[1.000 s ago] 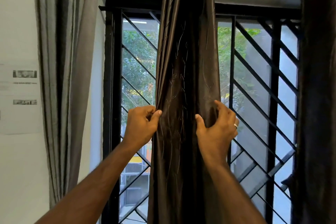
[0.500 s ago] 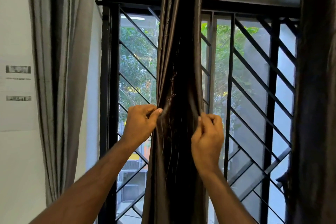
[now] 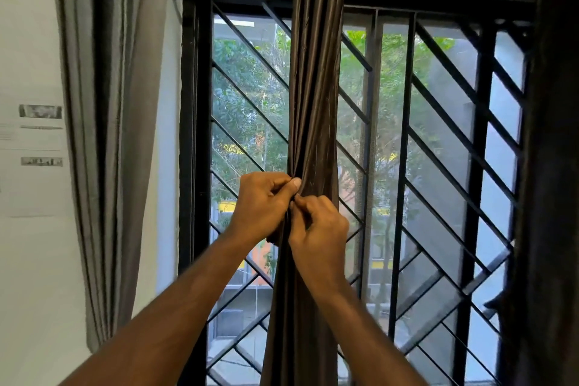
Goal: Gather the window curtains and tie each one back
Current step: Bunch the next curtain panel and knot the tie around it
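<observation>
Two bare forearms rise from the bottom edge and meet at the middle of the view. The left hand (image 3: pixel 261 205) has its fingers curled round the left edge of the brown curtain (image 3: pixel 315 103), thumb pressed flat on the gathered folds. The right hand (image 3: pixel 318 230) sits just below and to the right of it, touching it at the fingertips, and pinches the same bunch of cloth from the other side. Between the two hands the curtain is squeezed into a narrow rope; above them it runs straight up out of view, and below them it hangs down between the forearms, spreading a little wider toward the bottom.

Behind the curtain stands the window grille (image 3: pixel 438 166) of black diagonal and upright bars, with green trees beyond. To the left a grey curtain (image 3: pixel 106 135) hangs loose against the white wall, beside printed sheets (image 3: pixel 34 160) stuck to it. At the far right edge another dark curtain (image 3: pixel 551 166) hangs in shadow.
</observation>
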Tool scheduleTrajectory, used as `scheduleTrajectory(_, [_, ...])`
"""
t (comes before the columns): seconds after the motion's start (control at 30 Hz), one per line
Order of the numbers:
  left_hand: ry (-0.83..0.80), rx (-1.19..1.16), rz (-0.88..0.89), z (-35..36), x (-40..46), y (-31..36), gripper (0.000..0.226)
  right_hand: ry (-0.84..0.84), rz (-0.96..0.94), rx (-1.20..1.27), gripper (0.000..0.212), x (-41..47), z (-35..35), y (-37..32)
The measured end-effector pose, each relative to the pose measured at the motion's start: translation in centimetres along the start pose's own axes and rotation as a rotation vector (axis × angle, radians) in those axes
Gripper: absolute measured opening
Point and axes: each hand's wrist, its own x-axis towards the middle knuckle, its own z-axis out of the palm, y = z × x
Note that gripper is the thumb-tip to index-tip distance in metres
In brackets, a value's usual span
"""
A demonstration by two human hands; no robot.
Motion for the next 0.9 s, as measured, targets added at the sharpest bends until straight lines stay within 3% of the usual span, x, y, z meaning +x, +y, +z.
scheduleTrajectory(0.2, [0.016, 0.137, 0.049, 0.7, 0.8, 0.6, 0.051, -0.025, -0.012, 0.009, 0.011, 0.0, 0.0, -0.1])
scheduleTrajectory(0.33, [0.011, 0.084, 0.039, -0.2, 0.9, -0.2, 0.048, -0.109, 0.006, 0.134, 0.011, 0.6, -1.1, 0.5])
scheduleTrajectory(0.43, [0.015, 0.061, 0.026, -1.6, 0.6, -0.7, 0.05, 0.03, 0.286, 0.148, 0.009, 1.6, -2.4, 2.6])
scheduleTrajectory(0.53, [-0.001, 0.04, 0.042, -2.5, 0.6, -0.8, 0.052, -0.098, 0.602, 0.13, 0.02, 2.6, -2.7, 4.5])
scheduleTrajectory(0.6, [-0.007, 0.033, 0.051, -2.7, 0.7, -0.8, 0.052, -0.16, 0.703, 0.194, 0.021, 2.8, -2.3, 4.5])
scheduleTrajectory(0.9, [0.016, 0.095, 0.057, -3.2, 0.6, -1.4, 0.049, 0.129, 0.55, 0.207, 0.016, 2.3, -1.6, 4.0])
